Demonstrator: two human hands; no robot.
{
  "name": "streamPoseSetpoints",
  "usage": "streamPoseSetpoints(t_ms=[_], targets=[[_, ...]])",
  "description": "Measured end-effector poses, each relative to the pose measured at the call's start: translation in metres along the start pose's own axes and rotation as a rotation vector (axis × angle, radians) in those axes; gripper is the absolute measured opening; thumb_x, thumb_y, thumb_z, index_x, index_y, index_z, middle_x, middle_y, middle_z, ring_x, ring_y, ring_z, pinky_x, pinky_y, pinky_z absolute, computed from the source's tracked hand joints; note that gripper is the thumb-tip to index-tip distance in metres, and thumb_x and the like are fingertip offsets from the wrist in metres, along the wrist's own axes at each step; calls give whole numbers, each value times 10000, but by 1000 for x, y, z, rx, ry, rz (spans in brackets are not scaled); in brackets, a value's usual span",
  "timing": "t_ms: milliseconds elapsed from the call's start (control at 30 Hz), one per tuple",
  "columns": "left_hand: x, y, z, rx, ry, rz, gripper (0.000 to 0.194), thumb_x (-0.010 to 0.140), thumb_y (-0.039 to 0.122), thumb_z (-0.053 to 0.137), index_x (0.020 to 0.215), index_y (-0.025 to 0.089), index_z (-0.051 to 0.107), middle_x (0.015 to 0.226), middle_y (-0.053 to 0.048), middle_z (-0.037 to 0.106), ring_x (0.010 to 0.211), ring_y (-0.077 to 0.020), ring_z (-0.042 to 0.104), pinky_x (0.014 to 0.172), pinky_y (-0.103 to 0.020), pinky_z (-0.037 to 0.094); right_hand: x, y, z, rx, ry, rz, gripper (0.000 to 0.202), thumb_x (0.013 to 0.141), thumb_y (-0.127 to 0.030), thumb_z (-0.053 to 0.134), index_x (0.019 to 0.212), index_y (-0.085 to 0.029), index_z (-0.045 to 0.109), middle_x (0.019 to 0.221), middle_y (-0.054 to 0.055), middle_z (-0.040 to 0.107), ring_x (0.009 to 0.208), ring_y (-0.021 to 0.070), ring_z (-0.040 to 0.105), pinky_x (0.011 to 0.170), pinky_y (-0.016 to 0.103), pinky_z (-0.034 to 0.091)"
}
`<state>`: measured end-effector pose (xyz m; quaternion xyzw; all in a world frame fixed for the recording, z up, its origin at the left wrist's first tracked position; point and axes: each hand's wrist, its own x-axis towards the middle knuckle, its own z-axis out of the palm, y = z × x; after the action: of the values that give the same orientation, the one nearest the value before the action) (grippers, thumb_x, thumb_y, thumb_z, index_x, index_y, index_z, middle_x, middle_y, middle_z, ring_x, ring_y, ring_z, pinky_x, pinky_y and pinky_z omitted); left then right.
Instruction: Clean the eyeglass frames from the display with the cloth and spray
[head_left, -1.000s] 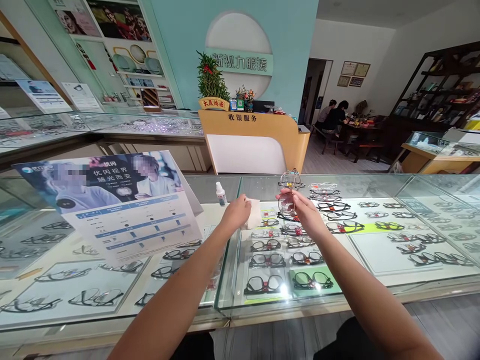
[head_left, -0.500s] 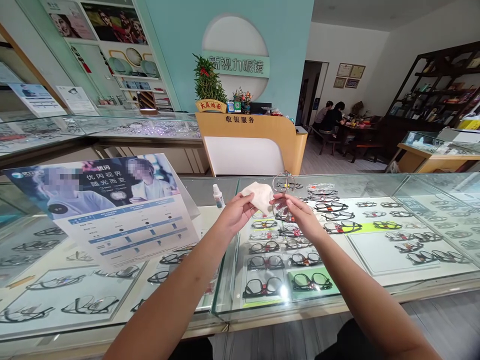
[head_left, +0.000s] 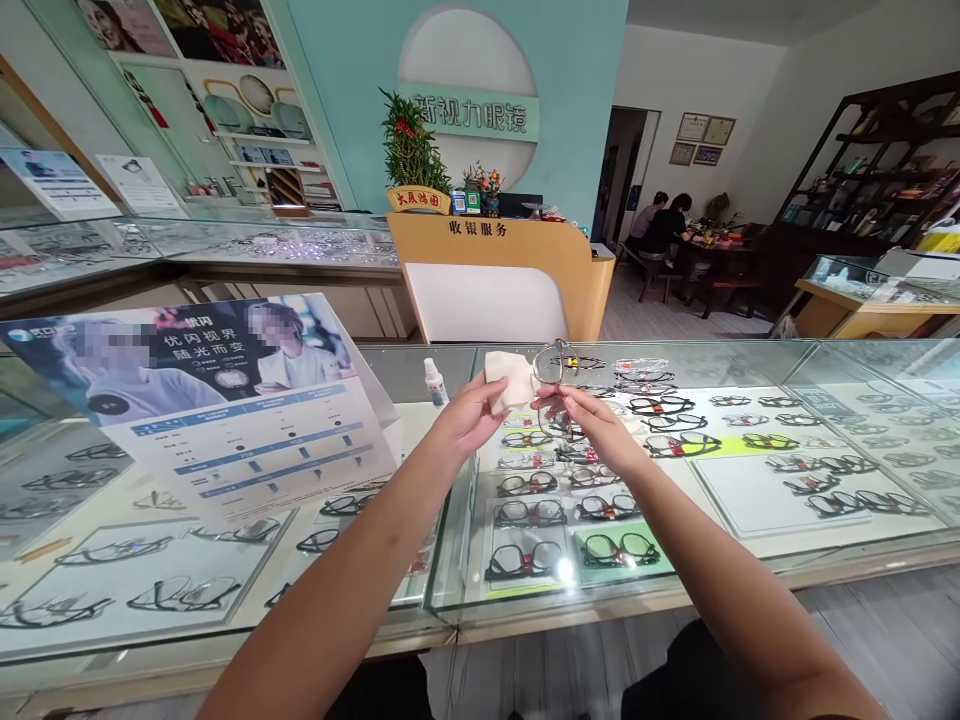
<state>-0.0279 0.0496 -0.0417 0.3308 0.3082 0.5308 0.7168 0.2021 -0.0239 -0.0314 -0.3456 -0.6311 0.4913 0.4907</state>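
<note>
A folded white cloth (head_left: 512, 380) is pinched in my left hand (head_left: 474, 415), its loose part rising above the fingers. My right hand (head_left: 594, 425) grips a pair of eyeglasses (head_left: 553, 362) around the middle, so the frame stands on end with one lens above the fingers and the other below. The cloth's right edge is close to the upper lens; whether they touch I cannot tell. Both hands are over the glass display case (head_left: 457, 600). Just left of my left hand, a small white spray bottle (head_left: 435, 384) stands on the glass.
A folded cardboard sign (head_left: 247, 420) stands on the glass at the left. Rows of eyeglasses (head_left: 529, 562) lie inside the case. Beyond it is a wooden cashier counter (head_left: 495, 240) with a plant (head_left: 412, 145). Two people (head_left: 664, 225) sit at a table at the back right.
My left hand and the cloth have shifted slightly left, and the cloth's shape has changed. The eyeglasses have moved a little left and turned slightly. My right hand keeps its hold.
</note>
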Motion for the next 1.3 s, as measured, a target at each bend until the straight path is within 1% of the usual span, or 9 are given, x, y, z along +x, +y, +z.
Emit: streamPoseSetpoints(t_ms=[100,300,467,567,733,867,1000,1100,1300], targets=[[-3,0,1,59,-75,6,589,784,52,876,1328,244,756,1171,-51,852,1041,-189,796,889,-290,617,0,1,0,-15,-18,-2,512,1036,-699,672,1310,-298,836,1224,74,839,1134,280,672,1100,450,489],[-1,-2,2,74,-17,3,327,802,118,956,1086,132,794,1035,-75,847,891,-160,777,871,-292,628,-1,-2,1,-75,-52,3,548,1014,-753,674,1274,-310,864,1304,70,829,1231,302,689,1144,465,503],[-5,2,10,13,-24,20,264,841,105,910,1091,137,833,1038,-64,857,912,-147,782,861,-249,632,-3,-3,2,-87,-81,0,551,1019,-763,662,1280,-323,869,1287,69,844,1296,316,696,1212,494,485],[-8,3,12,41,-70,16,228,892,182,879,1105,109,839,1047,-103,857,932,-180,786,857,-278,639,-3,-2,3,-100,-78,-3,559,1026,-760,655,1302,-322,865,1265,72,847,1298,320,698,1210,501,491],[-9,6,12,6,-56,12,193,977,274,783,1080,117,824,1096,-115,847,996,-201,787,897,-295,632,-2,1,1,-99,-63,-2,590,1019,-773,655,1317,-306,858,1239,72,845,1192,297,697,1141,479,520],[-7,7,12,-32,-70,-17,299,1033,430,723,1052,146,813,1063,-105,834,974,-208,773,899,-311,626,-2,1,0,-104,-52,-7,569,1028,-756,653,1311,-308,862,1267,70,837,1146,282,692,1104,459,535],[-5,-1,10,-10,-69,33,130,962,281,827,1027,177,784,1009,-63,815,916,-180,756,881,-301,607,-3,-1,1,-100,-89,-16,546,1052,-731,637,1324,-312,860,1245,71,846,1210,292,699,1142,467,518],[-5,-8,9,46,-95,85,190,897,241,911,1014,202,766,968,-37,797,867,-172,733,823,-293,584,-4,-1,2,-91,-133,-26,528,1072,-710,619,1341,-321,853,1221,68,854,1226,298,705,1141,472,521],[-10,-10,10,65,-200,95,482,753,455,1058,986,209,715,855,2,740,736,-154,656,661,-285,530,-5,1,4,-82,-185,-6,544,1059,-724,634,1334,-310,852,1242,73,846,1175,291,708,1002,429,553]])
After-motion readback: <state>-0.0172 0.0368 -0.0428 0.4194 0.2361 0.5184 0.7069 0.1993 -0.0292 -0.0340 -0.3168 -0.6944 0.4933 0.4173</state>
